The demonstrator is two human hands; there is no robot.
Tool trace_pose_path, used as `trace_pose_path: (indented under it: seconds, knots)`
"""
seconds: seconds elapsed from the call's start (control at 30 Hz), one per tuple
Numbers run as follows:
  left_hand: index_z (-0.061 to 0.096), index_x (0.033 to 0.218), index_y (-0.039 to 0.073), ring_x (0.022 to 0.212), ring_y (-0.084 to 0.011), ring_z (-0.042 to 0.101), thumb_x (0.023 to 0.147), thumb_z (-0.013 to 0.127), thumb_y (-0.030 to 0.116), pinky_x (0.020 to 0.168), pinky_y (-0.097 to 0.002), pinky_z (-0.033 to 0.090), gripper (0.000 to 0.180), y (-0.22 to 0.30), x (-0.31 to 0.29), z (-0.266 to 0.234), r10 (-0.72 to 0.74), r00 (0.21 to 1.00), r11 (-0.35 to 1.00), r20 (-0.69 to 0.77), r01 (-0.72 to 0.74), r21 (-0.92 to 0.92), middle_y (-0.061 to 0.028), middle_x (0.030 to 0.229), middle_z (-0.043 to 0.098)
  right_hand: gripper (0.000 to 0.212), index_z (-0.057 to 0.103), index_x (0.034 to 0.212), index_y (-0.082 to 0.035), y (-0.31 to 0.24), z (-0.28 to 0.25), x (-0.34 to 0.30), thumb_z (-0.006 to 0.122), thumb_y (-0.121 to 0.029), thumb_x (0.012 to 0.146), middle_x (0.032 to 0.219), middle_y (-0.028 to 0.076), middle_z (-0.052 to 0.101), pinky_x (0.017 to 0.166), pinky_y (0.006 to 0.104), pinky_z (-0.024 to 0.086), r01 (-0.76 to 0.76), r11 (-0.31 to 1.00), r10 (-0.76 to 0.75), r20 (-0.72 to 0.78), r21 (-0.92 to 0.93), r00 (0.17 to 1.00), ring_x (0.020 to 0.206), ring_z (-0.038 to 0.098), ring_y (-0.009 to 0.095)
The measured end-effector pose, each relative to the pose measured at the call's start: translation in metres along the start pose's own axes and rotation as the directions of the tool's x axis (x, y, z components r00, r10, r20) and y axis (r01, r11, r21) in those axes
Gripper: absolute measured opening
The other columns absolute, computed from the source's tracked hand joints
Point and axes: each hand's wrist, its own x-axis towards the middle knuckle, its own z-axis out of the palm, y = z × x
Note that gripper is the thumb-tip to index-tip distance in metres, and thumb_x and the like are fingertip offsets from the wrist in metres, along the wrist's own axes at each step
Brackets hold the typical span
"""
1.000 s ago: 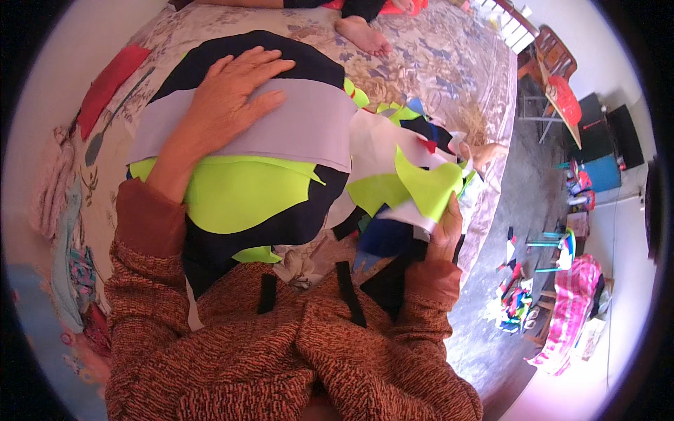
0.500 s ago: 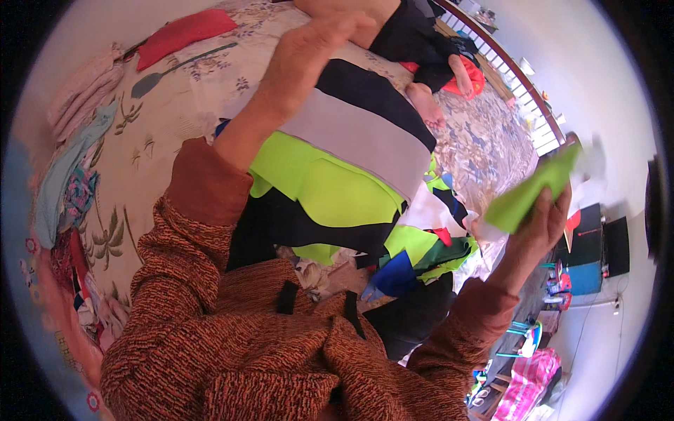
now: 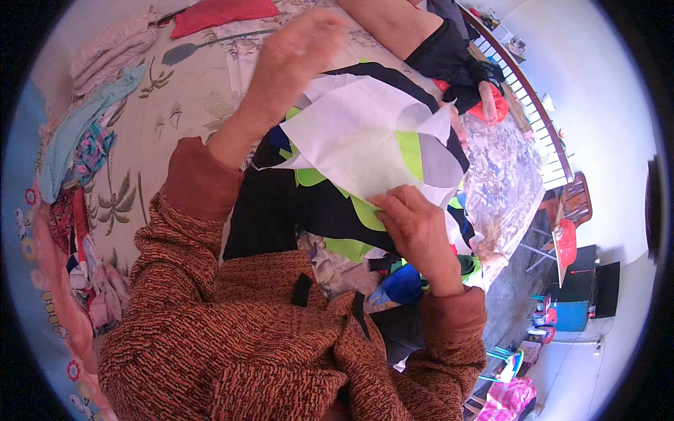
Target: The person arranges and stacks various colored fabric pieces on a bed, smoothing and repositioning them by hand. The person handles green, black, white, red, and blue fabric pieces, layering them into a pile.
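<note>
My right hand (image 3: 415,228) pinches the lower edge of a white-backed lime green fabric piece (image 3: 351,137), which spreads loosely over the pile in front of me. Its white side mostly faces up, and some green shows along the edge at my fingers. Beneath it lie cut panels in black, grey and lime; a black panel (image 3: 337,210) shows below. My left hand (image 3: 305,56) is raised beyond the upper left of the white piece, apart from it. Motion smears its fingers, so their closing cannot be made out.
Coloured scraps, including a blue piece (image 3: 400,284), lie right of my lap. Another person's bare leg (image 3: 393,28) rests on the bed at the far side. A red pillow (image 3: 225,15), a grey fly swatter (image 3: 181,54) and folded cloths (image 3: 112,52) are at the upper left.
My right hand has come in from the right with the green fabric piece, which now spreads white side up over the pile. My left hand stays raised, its fingers now blurred.
</note>
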Motion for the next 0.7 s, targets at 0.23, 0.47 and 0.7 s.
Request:
trace_pose_path:
  seconds: [0.23,0.47,0.7]
  knots:
    - [0.056,0.126,0.011,0.126,-0.0278,0.046,0.088,0.059,0.037,0.108,-0.0424,0.030,0.046,-0.030,-0.027,0.059,0.081,0.727,0.778,0.682,-0.474,0.413,-0.0122,0.135,0.050,0.027,0.062,0.092,-0.006,-0.008,0.026,-0.024,0.062,0.002,0.066,0.081,0.007,0.057,0.064,0.0350,0.051,0.063,0.993,-0.067,-0.036,-0.100,0.997,0.074,0.061,0.024]
    - [0.053,0.130,0.010,0.129,-0.0318,0.042,0.086,0.061,0.039,0.107,-0.0418,0.031,0.053,-0.023,-0.006,0.052,-0.125,0.618,0.782,0.777,-0.421,0.460,-0.0178,0.142,0.043,0.021,0.064,0.097,-0.006,-0.009,0.031,-0.063,0.070,-0.006,0.077,0.088,0.009,0.060,0.067,0.0339,0.051,-0.095,0.984,0.093,0.020,0.152,0.996,0.079,0.061,0.028]
    - [0.055,0.126,0.008,0.124,-0.0333,0.047,0.087,0.060,0.038,0.104,-0.0424,0.035,0.050,-0.017,0.037,0.077,-0.086,0.744,0.714,0.662,-0.418,0.562,-0.0164,0.134,0.050,0.010,0.065,0.094,0.000,0.015,0.049,-0.152,0.066,-0.004,0.085,0.085,0.007,0.065,0.071,0.0274,0.049,-0.486,0.559,0.724,-0.110,0.672,0.680,0.080,0.061,0.015]
